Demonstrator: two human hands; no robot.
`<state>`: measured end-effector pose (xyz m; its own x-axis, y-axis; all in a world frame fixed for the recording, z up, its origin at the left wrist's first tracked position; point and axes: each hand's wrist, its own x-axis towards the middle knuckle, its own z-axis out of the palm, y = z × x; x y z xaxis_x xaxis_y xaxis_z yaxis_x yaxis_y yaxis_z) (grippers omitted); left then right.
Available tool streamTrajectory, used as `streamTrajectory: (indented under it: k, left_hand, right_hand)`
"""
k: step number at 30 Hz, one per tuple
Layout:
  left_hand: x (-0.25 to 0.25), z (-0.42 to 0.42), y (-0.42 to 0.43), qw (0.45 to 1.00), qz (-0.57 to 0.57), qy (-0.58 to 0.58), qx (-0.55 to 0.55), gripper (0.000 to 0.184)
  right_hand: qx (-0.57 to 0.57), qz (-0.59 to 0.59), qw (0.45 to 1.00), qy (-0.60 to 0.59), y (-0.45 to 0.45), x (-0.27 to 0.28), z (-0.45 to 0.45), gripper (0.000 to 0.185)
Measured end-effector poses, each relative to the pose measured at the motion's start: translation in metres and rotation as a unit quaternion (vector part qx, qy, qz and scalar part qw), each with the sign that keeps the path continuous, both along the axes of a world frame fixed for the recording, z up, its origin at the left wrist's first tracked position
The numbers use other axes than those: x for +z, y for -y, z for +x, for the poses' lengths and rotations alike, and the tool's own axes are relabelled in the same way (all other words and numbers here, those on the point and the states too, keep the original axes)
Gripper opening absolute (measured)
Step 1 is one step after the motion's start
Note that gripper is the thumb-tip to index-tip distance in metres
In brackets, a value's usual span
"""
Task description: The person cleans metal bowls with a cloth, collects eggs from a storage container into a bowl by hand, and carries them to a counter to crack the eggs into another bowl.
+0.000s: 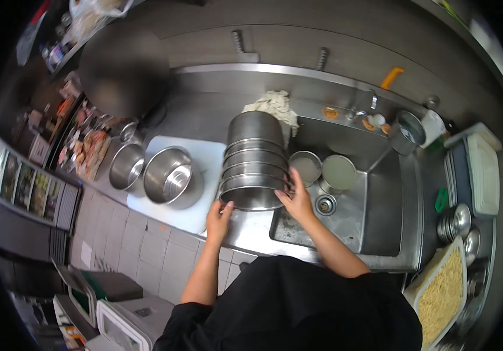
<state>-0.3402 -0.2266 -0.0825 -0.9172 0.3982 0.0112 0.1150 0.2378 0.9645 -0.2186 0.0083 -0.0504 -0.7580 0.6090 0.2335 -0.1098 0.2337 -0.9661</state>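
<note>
A nested stack of round stainless steel pots (pixel 254 153) lies tilted at the left edge of the sink, its open mouth facing me. My left hand (pixel 219 219) grips the rim of the nearest pot at its lower left. On the other side, my right hand (pixel 296 198) has its fingers around the right side of that rim. Just right of the stack, inside the sink (pixel 351 225), stand two round metal pots holding cloudy liquid, a smaller one (pixel 305 168) and a larger one (pixel 338 174). A crumpled white cloth (pixel 275 108) lies behind the stack.
On the left, a white cutting board (pixel 207 187) carries a large steel pot (pixel 168 177), with another pot (pixel 127 167) beside it. A faucet (pixel 357 112) rises behind the sink. At right stand stacked trays (pixel 486 175), metal bowls (pixel 454 224) and a bin of cut yellowish strips (pixel 442 298).
</note>
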Motion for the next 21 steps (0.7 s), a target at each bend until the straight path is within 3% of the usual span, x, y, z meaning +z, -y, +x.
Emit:
streamTrajectory:
  k: [2, 3, 4, 6, 7, 9, 10, 11, 13, 14, 15, 17, 18, 21]
  left_hand:
    - [-0.005, -0.011, -0.001, 0.999, -0.027, 0.015, -0.014, 0.028]
    - [-0.009, -0.016, -0.001, 0.999, -0.030, -0.035, -0.014, 0.027]
    - [-0.015, -0.017, -0.005, 0.996, -0.030, -0.084, -0.018, 0.026]
    - [0.020, 0.002, -0.015, 0.991, -0.016, -0.135, -0.021, 0.021]
    - [0.033, 0.008, -0.017, 0.990, -0.014, -0.131, -0.043, 0.020]
    - [0.049, 0.017, -0.017, 0.986, -0.034, -0.136, -0.092, 0.021]
    - [0.063, 0.027, -0.024, 0.981, -0.015, -0.156, -0.119, 0.021]
    - [0.076, 0.038, -0.030, 0.974, 0.004, -0.174, -0.146, 0.021]
    - [0.105, 0.066, -0.048, 0.959, 0.082, -0.184, -0.201, 0.022]
    - [0.117, 0.076, -0.055, 0.939, 0.180, -0.100, -0.274, 0.025]
    - [0.123, 0.085, -0.064, 0.902, 0.270, -0.015, -0.337, 0.028]
    - [0.124, 0.094, -0.084, 0.885, 0.255, -0.066, -0.384, 0.030]
    - [0.124, 0.097, -0.092, 0.873, 0.229, -0.123, -0.413, 0.031]
    - [0.105, 0.110, -0.109, 0.888, 0.203, -0.038, -0.411, 0.029]
  right_hand:
    - [-0.008, 0.078, 0.994, 0.080, -0.012, -0.008, -0.008, 0.074]
    - [0.003, 0.036, 0.994, 0.102, -0.015, -0.003, -0.008, 0.072]
    - [-0.005, 0.057, 0.997, 0.053, -0.018, -0.003, -0.007, 0.070]
    - [-0.031, 0.034, 0.998, 0.036, -0.018, 0.009, 0.007, 0.061]
    - [-0.053, 0.030, 0.996, 0.065, -0.017, 0.013, 0.019, 0.060]
    - [-0.123, 0.022, 0.992, 0.011, -0.015, -0.004, 0.041, 0.062]
    - [-0.122, -0.052, 0.988, 0.075, -0.008, 0.043, 0.076, 0.061]
    - [-0.177, -0.023, 0.980, 0.087, -0.010, 0.019, 0.092, 0.059]
    - [-0.211, -0.166, 0.961, 0.066, -0.008, 0.037, 0.141, 0.051]
    - [-0.216, -0.257, 0.940, 0.061, -0.003, 0.043, 0.162, 0.048]
    - [-0.236, -0.248, 0.938, 0.058, -0.002, 0.046, 0.184, 0.048]
    - [-0.302, -0.405, 0.860, -0.077, 0.002, 0.049, 0.229, 0.041]
    - [-0.332, -0.389, 0.847, -0.144, 0.003, 0.063, 0.254, 0.037]
    - [-0.441, -0.338, 0.812, -0.177, -0.003, 0.122, 0.336, 0.032]
